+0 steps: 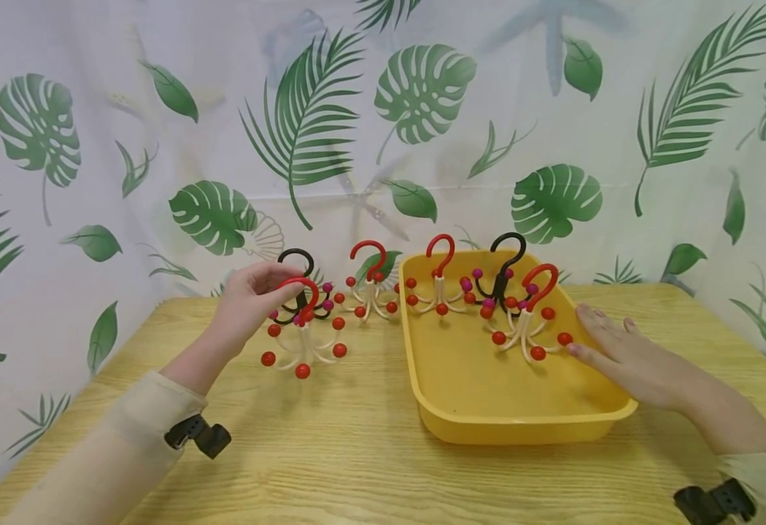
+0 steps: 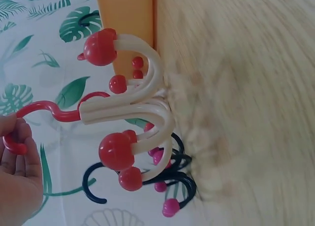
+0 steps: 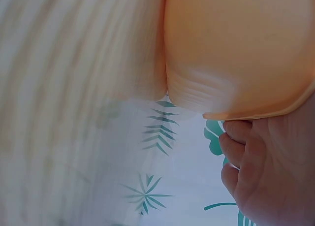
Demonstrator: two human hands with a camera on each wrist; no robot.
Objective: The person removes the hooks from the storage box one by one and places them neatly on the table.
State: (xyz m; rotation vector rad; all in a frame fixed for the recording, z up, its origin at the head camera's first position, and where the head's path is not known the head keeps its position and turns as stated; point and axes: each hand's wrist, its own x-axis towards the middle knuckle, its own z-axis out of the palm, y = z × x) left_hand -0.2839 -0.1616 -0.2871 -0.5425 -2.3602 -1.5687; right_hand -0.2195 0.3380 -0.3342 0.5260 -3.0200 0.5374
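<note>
My left hand [image 1: 248,295] grips the red hook of a white claw-shaped hanger [image 2: 98,113] with red ball tips. It is held upright, close over the table, left of the yellow bin [image 1: 521,421]. Just behind it stands a black hanger [image 1: 301,300] with pink ball tips, partly hidden. Another red-and-white hanger [image 1: 370,293] stands close to the bin's left wall. Inside the bin are two red-and-white hangers, one at the back left [image 1: 439,289] and one toward the right [image 1: 524,327], with a black hanger [image 1: 500,284] between them. My right hand [image 1: 639,364] rests on the bin's right rim, fingers extended.
The wooden table [image 1: 317,467] runs up to a white curtain [image 1: 350,131] printed with green leaves, which closes off the back and sides. Dark straps with small devices sit on both wrists.
</note>
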